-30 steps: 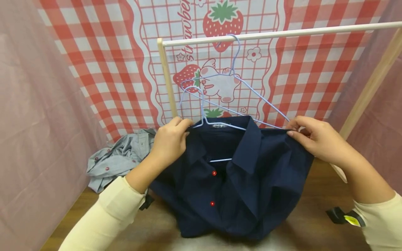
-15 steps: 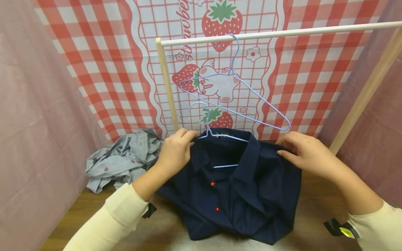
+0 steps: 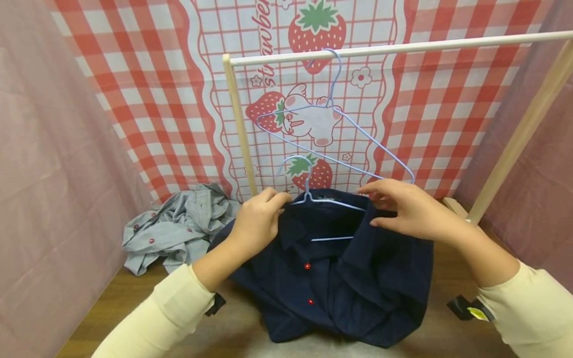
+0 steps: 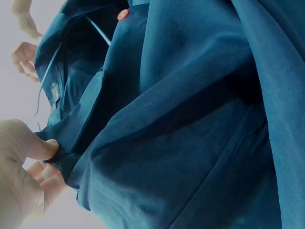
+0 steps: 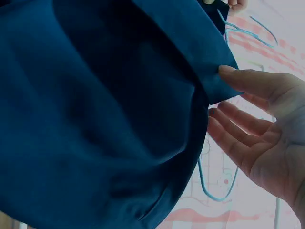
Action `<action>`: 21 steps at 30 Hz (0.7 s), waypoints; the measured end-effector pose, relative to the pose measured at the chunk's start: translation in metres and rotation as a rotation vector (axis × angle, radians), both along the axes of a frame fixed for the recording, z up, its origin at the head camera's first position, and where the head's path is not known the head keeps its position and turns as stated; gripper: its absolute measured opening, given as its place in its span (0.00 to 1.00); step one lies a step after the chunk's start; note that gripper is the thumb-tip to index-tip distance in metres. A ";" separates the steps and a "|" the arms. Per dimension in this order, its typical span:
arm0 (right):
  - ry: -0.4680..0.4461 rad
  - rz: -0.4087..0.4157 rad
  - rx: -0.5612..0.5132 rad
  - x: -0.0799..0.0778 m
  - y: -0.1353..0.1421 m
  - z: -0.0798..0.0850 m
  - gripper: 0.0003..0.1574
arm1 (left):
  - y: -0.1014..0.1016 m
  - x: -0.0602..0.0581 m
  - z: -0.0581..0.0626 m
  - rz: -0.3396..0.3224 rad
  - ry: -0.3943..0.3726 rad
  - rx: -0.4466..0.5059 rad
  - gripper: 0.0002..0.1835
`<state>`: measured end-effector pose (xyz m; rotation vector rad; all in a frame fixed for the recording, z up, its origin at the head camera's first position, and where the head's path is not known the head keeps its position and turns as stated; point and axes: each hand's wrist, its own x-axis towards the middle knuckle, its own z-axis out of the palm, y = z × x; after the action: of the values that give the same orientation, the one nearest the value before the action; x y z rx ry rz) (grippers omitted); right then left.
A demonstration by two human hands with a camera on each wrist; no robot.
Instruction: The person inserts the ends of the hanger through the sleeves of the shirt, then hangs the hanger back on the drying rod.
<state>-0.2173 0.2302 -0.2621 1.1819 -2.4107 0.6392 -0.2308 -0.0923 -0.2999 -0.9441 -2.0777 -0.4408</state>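
Observation:
A dark navy shirt (image 3: 385, 293) with red buttons hangs between both hands, a light-blue wire hanger (image 3: 307, 185) inside its neck opening. The hanger's hook sticks up above the collar, and its lower bar shows through the opening. My left hand (image 3: 259, 219) pinches the shirt beside the collar, close to the hanger's neck; the left wrist view shows the thumb (image 4: 47, 149) on the cloth. My right hand (image 3: 409, 211) pinches the collar on the other side. In the right wrist view its thumb (image 5: 233, 71) lies on the collar's front, the other fingers behind or loosely bent.
A second light-blue wire hanger (image 3: 371, 139) hangs from the white rail (image 3: 403, 48) of a wooden rack, behind the shirt. To the left, a crumpled grey shirt (image 3: 179, 228) with red buttons lies on the wood-look surface (image 3: 112, 298). Pink curtains (image 3: 58, 164) flank both sides.
The navy shirt and its hanger have come down and slightly right, away from the hanging hanger. My right hand has slid inward from the shoulder to the collar; my left keeps its grip.

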 end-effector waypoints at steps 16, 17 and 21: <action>0.081 0.036 0.090 -0.003 -0.019 0.008 0.32 | 0.004 0.004 0.002 -0.033 0.007 -0.009 0.15; 0.093 0.046 0.091 -0.003 -0.020 0.009 0.31 | 0.005 0.004 0.002 -0.034 0.004 -0.015 0.15; 0.149 0.093 0.076 -0.003 -0.027 0.013 0.29 | 0.006 0.005 0.003 -0.040 -0.015 -0.035 0.14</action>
<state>-0.2203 0.2031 -0.2492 1.3294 -2.2848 0.4727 -0.2260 -0.0860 -0.2974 -1.0075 -2.0888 -0.4350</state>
